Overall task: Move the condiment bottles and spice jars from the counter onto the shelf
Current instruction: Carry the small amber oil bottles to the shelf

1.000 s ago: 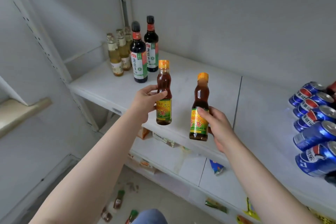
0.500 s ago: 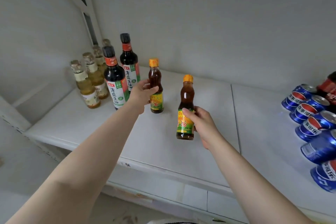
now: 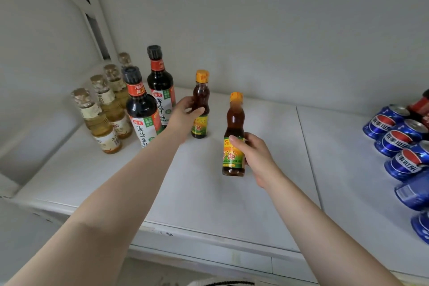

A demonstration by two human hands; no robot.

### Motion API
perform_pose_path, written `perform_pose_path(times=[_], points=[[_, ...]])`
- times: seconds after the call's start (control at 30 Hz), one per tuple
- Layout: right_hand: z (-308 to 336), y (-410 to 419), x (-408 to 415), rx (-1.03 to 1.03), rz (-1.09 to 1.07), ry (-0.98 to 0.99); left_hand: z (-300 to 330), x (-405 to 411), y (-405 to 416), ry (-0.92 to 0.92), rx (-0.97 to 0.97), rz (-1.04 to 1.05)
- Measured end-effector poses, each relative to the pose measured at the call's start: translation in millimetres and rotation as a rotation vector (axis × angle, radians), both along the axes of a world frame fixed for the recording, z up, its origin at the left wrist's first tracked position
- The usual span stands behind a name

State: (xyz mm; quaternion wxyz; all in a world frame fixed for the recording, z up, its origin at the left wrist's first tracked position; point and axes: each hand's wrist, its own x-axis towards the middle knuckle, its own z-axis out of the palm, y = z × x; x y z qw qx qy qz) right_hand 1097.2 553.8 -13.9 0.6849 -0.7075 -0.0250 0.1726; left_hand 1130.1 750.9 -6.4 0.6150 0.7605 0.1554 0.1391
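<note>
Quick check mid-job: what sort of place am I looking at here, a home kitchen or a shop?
Likely a small shop or stockroom: a white metal shelf holds soy sauce bottles in rows and cola cans lying stacked.

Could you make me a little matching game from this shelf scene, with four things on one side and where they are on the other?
Things:
1. left hand
2. right hand
3. blue cans
4. pale yellow bottles

Places:
A. far left of the shelf
B. lying at the right
C. round the nearer brown bottle
D. round the farther brown bottle

Pairs: 1-D, 2-C, 3-B, 4-A
</note>
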Motion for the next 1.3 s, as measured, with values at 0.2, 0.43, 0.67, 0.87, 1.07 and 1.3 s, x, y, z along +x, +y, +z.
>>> perform_pose_path(times=[0.2, 0.43, 0.67, 0.87, 1.07, 1.3], points=[[-3.0, 10.2, 6.3, -0.001, -0.012, -0.018, -8.1, -1.0, 1.3, -0.014, 0.053, -0.052], [-10.1, 16.4, 10.9, -0.019, -0.019, -0.017, -8.5, 0.4, 3.7, 0.023, 0.035, -0.067], [-14.3, 23.6, 14.7, -0.013, -0.005, -0.023, -10.9, -21.4, 13.4, 0.088, -0.046, 0.03], [-22.5, 50.5, 14.7, -0.022, 0.063, -0.079, -5.8, -54.4, 1.7, -0.033, 0.095, -0.035], [-23.8, 66.8, 14.2, -0.032, 0.119, -0.124, -1.1, -58.5, 6.5, -0.108, 0.206, -0.125], [-30.8, 76.2, 14.4, -0.064, 0.132, -0.19, 0.1, -63.9, 14.6, -0.164, 0.243, -0.127]])
